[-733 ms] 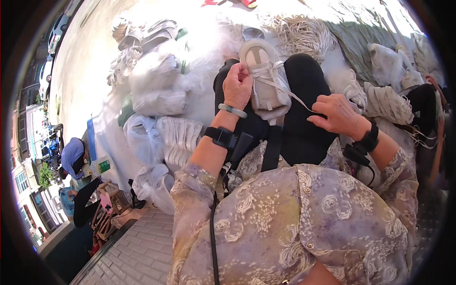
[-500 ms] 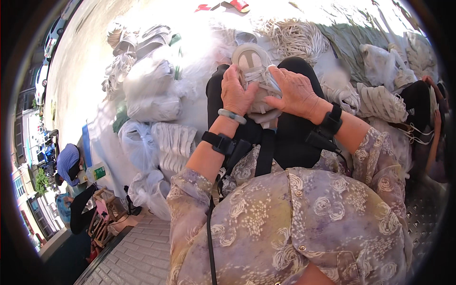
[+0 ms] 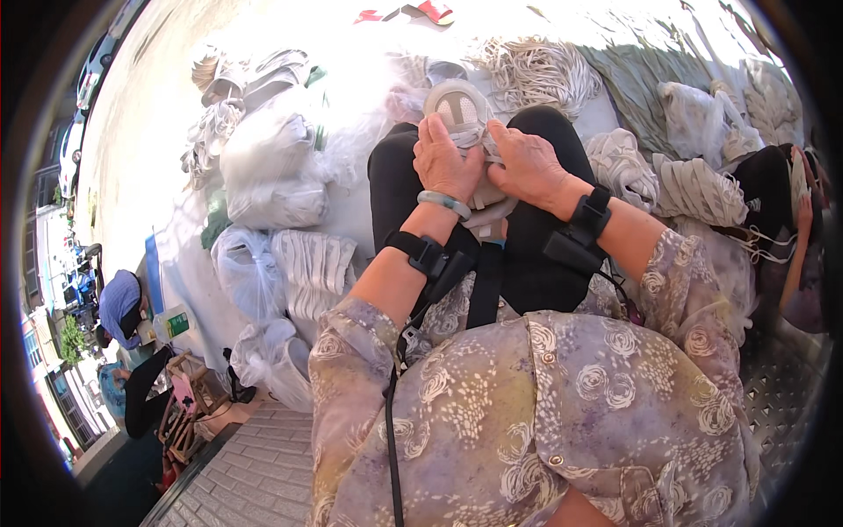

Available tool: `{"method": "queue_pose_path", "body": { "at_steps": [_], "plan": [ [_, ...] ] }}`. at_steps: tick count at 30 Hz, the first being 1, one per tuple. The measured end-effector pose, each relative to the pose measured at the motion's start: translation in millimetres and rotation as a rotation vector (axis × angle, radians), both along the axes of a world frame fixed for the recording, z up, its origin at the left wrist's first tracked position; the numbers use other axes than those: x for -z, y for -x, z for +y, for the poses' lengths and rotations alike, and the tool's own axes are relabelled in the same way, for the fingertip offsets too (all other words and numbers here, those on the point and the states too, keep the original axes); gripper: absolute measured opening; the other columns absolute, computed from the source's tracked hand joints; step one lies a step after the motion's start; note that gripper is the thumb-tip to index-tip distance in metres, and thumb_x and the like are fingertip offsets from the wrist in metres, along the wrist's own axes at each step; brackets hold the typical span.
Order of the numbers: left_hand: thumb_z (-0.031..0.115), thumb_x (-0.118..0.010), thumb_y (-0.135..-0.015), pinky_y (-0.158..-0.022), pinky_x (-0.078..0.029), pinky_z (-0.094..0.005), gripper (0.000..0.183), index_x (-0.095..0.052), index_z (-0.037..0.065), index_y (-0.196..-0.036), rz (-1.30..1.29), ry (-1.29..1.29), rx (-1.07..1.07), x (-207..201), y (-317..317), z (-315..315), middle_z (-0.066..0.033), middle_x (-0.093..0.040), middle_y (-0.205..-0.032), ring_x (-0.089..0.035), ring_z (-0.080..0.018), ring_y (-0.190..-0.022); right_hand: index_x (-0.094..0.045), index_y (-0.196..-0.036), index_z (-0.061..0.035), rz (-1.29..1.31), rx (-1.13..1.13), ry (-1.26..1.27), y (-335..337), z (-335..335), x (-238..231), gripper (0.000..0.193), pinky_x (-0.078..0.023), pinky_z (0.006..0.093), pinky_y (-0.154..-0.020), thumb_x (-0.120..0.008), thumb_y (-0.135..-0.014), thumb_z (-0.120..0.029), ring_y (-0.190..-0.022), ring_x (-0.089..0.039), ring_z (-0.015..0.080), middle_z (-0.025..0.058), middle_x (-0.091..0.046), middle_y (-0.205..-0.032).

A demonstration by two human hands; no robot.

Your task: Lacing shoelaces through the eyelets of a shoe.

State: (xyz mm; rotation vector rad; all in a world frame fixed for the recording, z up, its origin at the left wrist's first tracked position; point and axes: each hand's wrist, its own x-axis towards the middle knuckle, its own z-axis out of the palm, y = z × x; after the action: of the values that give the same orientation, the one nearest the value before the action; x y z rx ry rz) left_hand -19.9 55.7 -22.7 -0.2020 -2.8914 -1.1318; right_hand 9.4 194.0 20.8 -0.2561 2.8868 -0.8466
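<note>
A pale beige and white sneaker (image 3: 457, 107) rests between my knees, toe pointing away from me. Its white shoelace (image 3: 468, 137) crosses the upper. Around the left side of the sneaker my left hand (image 3: 446, 165) is closed, thumb on the lacing. From the right, my right hand (image 3: 532, 169) has its thumb and forefinger closed at the laces, the lace mostly hidden under the fingers. Both hands nearly meet over the tongue, covering the middle of the sneaker.
Stacked pale shoe parts (image 3: 313, 268) and filled plastic bags (image 3: 274, 171) lie to my left. A heap of laces (image 3: 549, 77) sits ahead. More shoe parts (image 3: 698, 191) are at right, beside another person's arm (image 3: 797, 255). Someone in a blue striped cap (image 3: 119, 303) is far left.
My hands have drawn closer together over the laces. The right hand has moved left, and the lace that ran diagonally toward it is now mostly covered.
</note>
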Motion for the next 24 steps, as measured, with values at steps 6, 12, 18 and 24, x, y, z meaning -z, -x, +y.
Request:
{"method": "queue_pose_path", "body": {
  "at_steps": [6, 12, 18, 24],
  "plan": [
    [0.026, -0.067, -0.066, -0.084, -0.041, -0.0471, 0.068, -0.033, 0.002, -0.120, -0.043, 0.042, -0.005, -4.7, 3.3, 5.6, -0.0181, -0.040, -0.121, -0.045, -0.0397, -0.102, -0.050, -0.088, 0.0057, -0.023, -0.008, -0.043, 7.3, -0.3, -0.2, 0.024, -0.048, 0.0444, -0.071, -0.051, -0.070, -0.010, -0.080, -0.060, 0.0383, 0.0249, -0.060, -0.084],
    [0.026, -0.069, -0.065, -0.084, -0.041, -0.0472, 0.069, -0.033, 0.003, -0.120, -0.015, 0.077, 0.009, -2.4, 4.6, 6.0, -0.0174, -0.040, -0.120, -0.044, -0.0397, -0.103, -0.054, -0.087, 0.0042, -0.040, 0.005, -0.080, 9.9, -2.5, 1.1, 0.020, -0.048, 0.0426, -0.072, -0.051, -0.074, -0.010, -0.082, -0.061, 0.0370, 0.0241, -0.061, -0.084],
    [0.024, -0.069, -0.065, -0.085, -0.040, -0.0465, 0.071, -0.033, 0.003, -0.122, 0.036, 0.036, 0.003, 1.5, 7.5, 5.1, -0.0182, -0.040, -0.119, -0.045, -0.0407, -0.102, -0.057, -0.087, 0.0022, -0.100, 0.037, -0.085, 18.7, -5.4, 3.0, 0.019, -0.048, 0.0421, -0.074, -0.052, -0.074, -0.011, -0.084, -0.060, 0.0363, 0.0224, -0.061, -0.086],
    [0.020, -0.069, -0.063, -0.085, -0.040, -0.0464, 0.072, -0.032, 0.003, -0.123, 0.020, 0.010, 0.015, 1.3, 10.5, 6.7, -0.0187, -0.041, -0.118, -0.045, -0.0407, -0.102, -0.058, -0.087, 0.0014, -0.133, -0.011, -0.034, 23.9, 9.0, 12.8, 0.019, -0.046, 0.0423, -0.077, -0.052, -0.074, -0.010, -0.088, -0.059, 0.0364, 0.0223, -0.061, -0.088]
  ]
}}
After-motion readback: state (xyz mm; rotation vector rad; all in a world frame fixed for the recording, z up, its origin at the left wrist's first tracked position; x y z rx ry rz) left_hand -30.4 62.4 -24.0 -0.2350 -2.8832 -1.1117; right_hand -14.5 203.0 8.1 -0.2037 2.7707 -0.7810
